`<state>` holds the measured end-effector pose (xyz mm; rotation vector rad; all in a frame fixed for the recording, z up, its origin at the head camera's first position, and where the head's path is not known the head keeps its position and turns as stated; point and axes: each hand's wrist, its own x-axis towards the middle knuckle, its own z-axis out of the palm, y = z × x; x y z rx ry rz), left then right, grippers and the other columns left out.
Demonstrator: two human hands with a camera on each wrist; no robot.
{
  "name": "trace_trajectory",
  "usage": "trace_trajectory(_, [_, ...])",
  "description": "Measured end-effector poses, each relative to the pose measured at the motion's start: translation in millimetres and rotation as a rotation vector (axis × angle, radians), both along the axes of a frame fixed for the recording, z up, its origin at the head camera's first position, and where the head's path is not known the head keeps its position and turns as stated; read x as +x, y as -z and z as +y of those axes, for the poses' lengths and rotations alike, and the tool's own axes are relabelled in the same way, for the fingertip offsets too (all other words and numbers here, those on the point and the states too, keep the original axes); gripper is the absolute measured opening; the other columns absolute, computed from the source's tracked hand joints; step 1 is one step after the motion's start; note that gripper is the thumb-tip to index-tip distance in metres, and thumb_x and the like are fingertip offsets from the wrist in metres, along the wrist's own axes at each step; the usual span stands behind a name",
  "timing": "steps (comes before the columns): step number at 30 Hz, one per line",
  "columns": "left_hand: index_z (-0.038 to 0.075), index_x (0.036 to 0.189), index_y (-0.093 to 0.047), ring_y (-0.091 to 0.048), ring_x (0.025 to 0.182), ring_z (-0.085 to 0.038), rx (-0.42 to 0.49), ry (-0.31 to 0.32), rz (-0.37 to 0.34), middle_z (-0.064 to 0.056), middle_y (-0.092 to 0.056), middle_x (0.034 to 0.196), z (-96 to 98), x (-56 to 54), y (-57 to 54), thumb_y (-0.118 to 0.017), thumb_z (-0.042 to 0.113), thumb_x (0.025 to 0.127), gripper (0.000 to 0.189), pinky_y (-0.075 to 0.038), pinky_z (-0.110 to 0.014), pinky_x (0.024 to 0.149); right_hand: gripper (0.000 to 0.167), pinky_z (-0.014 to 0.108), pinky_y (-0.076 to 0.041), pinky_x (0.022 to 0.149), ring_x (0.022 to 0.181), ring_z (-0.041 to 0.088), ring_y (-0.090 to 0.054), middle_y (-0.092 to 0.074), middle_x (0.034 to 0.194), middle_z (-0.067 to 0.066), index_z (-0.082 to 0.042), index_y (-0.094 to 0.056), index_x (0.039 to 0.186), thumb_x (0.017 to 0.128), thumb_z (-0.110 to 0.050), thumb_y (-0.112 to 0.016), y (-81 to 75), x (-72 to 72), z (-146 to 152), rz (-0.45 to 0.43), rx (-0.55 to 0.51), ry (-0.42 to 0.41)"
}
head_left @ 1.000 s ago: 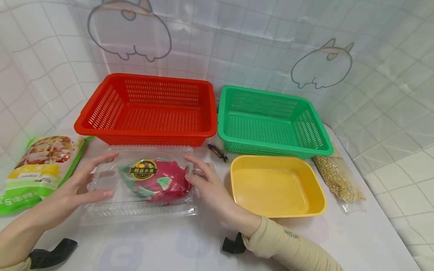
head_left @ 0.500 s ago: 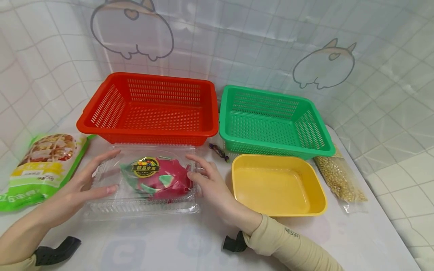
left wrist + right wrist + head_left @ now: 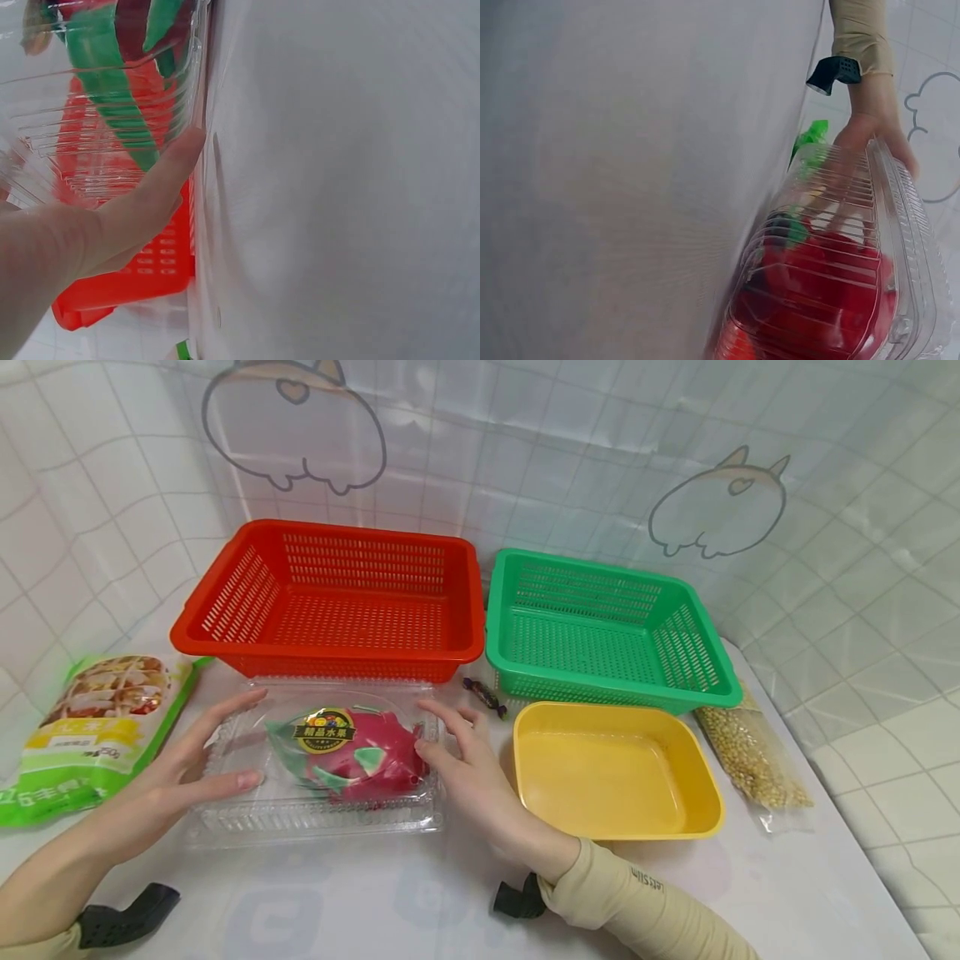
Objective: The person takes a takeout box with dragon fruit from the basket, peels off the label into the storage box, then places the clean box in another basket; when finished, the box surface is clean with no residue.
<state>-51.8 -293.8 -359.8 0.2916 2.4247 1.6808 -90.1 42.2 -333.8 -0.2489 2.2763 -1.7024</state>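
A clear plastic clamshell box (image 3: 375, 822) lies on the table, its lid down over a pink and green dragon fruit (image 3: 378, 785). The lid carries a round black fruit label (image 3: 324, 731). My left hand (image 3: 176, 777) spans the box's left end, thumb over the lid and fingers extended along the far side. In the left wrist view, a straight finger (image 3: 154, 187) reaches down beside the box's end. At the right end, my right hand (image 3: 480, 785) rests with index finger and thumb against the edge. Its other fingers are partly hidden. The right wrist view shows the ribbed box side (image 3: 832, 262).
Behind the box stands a red basket (image 3: 330, 656), with a green basket (image 3: 600, 685) to its right. A yellow tub (image 3: 607, 831) sits nearer. A wrapped candy (image 3: 485, 696) lies between. A green food bag (image 3: 82, 752) is left; a bag of pale kernels (image 3: 750, 756), right.
My left hand has moved slightly right and farther over the box, its thumb now more over the lid. My right hand stays nearly still. The whole head view has shifted a little.
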Motion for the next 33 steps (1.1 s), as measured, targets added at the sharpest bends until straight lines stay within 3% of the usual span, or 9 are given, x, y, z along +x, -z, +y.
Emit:
trace_trajectory(8, [0.035, 0.16, -0.012, -0.011, 0.142, -0.007, 0.034, 0.012, 0.0, 0.014, -0.006, 0.164, 4.5, 0.8, -1.6, -0.055, 0.008, 0.095, 0.083, 0.013, -0.086, 0.097, 0.047, 0.06, -0.031, 0.113, 0.142, 0.016, -0.025, -0.034, 0.143, -0.003, -0.03, -0.054, 0.139, 0.095, -0.017, -0.058, -14.8, 11.5, 2.2, 0.157, -0.059, 0.013])
trace_trajectory(11, [0.036, 0.16, -0.011, -0.004, 0.145, -0.008, 0.023, 0.015, 0.007, 0.015, -0.005, 0.164, 3.9, 0.4, -1.5, -0.055, 0.009, 0.095, 0.083, 0.014, -0.086, 0.096, 0.051, 0.056, -0.036, 0.111, 0.138, 0.015, -0.029, -0.038, 0.139, -0.002, -0.026, -0.052, 0.142, 0.093, -0.014, -0.057, -25.6, 18.5, -2.0, 0.204, -0.077, -0.045])
trace_trajectory(15, [0.035, 0.16, -0.011, -0.01, 0.141, -0.008, 0.014, 0.015, 0.014, 0.014, -0.005, 0.164, 1.6, -0.1, -2.0, -0.055, 0.008, 0.095, 0.084, 0.014, -0.086, 0.097, 0.053, 0.037, -0.049, 0.098, 0.127, 0.017, -0.042, -0.044, 0.132, 0.001, -0.026, -0.05, 0.144, 0.092, -0.015, -0.058, -35.0, 22.4, -16.5, 0.181, -0.075, -0.13])
trace_trajectory(21, [0.036, 0.16, -0.01, -0.002, 0.147, -0.01, -0.001, 0.01, 0.012, 0.015, -0.004, 0.165, -0.4, 0.6, -2.4, -0.056, 0.01, 0.094, 0.084, 0.013, -0.086, 0.097, 0.055, 0.022, -0.05, 0.084, 0.108, 0.014, -0.051, -0.049, 0.121, 0.002, -0.022, -0.052, 0.143, 0.089, -0.014, -0.062, -38.6, 16.9, -41.0, 0.109, -0.079, -0.17])
trace_trajectory(27, [0.036, 0.16, -0.01, 0.005, 0.149, -0.007, -0.013, 0.009, 0.015, 0.015, -0.003, 0.165, -1.0, 1.2, -1.7, -0.056, 0.012, 0.094, 0.084, 0.014, -0.086, 0.096, 0.056, 0.02, -0.047, 0.081, 0.1, 0.011, -0.05, -0.052, 0.121, -0.001, -0.02, -0.054, 0.143, 0.088, -0.014, -0.065, -41.2, 7.9, -53.4, 0.143, -0.006, -0.176])
trace_trajectory(33, [0.035, 0.16, -0.013, -0.005, 0.144, -0.002, 0.005, 0.009, 0.01, 0.014, -0.006, 0.164, 1.6, 1.6, -6.6, -0.058, 0.009, 0.093, 0.084, 0.012, -0.086, 0.097, 0.053, 0.019, -0.045, 0.081, 0.101, 0.007, -0.048, -0.055, 0.124, -0.001, -0.018, -0.057, 0.141, 0.088, -0.016, -0.066, -38.5, -3.4, -57.4, 0.244, 0.124, -0.221])
